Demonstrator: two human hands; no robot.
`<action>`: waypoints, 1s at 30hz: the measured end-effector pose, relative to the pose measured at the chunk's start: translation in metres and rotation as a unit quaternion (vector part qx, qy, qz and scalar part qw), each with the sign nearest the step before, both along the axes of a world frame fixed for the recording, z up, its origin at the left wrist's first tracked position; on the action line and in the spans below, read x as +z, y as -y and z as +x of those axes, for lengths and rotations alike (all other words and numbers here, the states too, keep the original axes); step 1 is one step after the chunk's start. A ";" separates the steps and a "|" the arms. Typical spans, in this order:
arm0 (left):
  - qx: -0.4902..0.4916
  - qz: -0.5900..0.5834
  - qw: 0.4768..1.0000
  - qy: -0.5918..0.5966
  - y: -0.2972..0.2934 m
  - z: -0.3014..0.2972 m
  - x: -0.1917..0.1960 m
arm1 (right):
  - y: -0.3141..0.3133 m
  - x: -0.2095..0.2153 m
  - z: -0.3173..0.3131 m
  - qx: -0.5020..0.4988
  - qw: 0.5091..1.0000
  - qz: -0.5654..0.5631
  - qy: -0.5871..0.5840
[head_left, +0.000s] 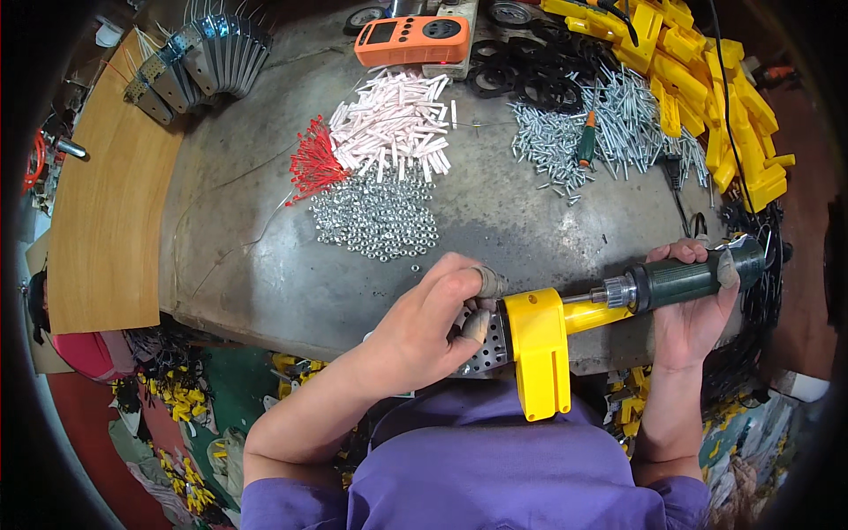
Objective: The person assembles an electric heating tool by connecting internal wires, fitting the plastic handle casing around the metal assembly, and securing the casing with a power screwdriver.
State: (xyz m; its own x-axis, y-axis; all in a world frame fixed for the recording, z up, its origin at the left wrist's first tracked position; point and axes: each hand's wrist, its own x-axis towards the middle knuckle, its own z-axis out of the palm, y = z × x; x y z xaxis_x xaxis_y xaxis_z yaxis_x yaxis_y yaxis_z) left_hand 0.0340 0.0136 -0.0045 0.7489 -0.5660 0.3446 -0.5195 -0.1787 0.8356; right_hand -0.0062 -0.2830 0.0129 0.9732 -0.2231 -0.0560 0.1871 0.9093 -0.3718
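Grips closed: left hand on yellow part, right hand on driver; nuts beyond.

Perforated metal plate largely hidden behind left hand and yellow plastic part, driver bit concealed inside that part, orange meter display too small to read, gauges cut by top edge.

Grey bench under nuts, screws
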 end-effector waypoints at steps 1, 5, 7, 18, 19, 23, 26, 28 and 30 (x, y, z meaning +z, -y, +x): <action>0.003 0.007 1.000 -0.006 0.000 -0.001 0.000 | 0.000 0.000 0.000 0.000 1.000 -0.001 -0.003; 0.018 0.025 0.996 0.085 0.000 0.001 0.002 | -0.001 0.001 -0.002 -0.010 1.000 -0.009 -0.023; 0.001 0.054 0.994 0.099 -0.003 0.001 0.005 | -0.002 0.001 -0.002 -0.010 1.000 -0.001 -0.023; 0.046 0.097 0.966 0.234 0.004 -0.008 0.008 | 0.002 0.002 -0.001 -0.019 0.999 -0.005 -0.025; 0.048 0.088 0.972 0.213 0.003 -0.007 0.008 | 0.000 0.002 -0.001 -0.017 1.000 -0.013 -0.020; 0.046 0.042 0.988 0.139 0.001 -0.005 0.003 | 0.000 0.001 -0.002 -0.018 1.000 -0.004 -0.016; 0.039 0.036 0.989 0.137 -0.002 -0.003 0.003 | -0.002 0.001 -0.002 -0.024 0.999 -0.010 -0.025; 0.040 0.034 0.989 0.139 -0.002 -0.004 0.003 | -0.002 0.001 -0.001 -0.015 1.000 -0.005 -0.019; 0.043 0.031 0.989 0.140 -0.002 -0.004 0.003 | -0.002 0.002 -0.002 -0.017 1.000 -0.006 -0.016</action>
State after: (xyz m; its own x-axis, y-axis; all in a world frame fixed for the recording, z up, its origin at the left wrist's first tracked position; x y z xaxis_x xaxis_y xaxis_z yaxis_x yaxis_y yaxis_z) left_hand 0.0304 0.0152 -0.0012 0.6757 -0.5307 0.5117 -0.7094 -0.2791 0.6472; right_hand -0.0079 -0.2805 0.0147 0.9630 -0.2562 -0.0834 0.2054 0.8984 -0.3882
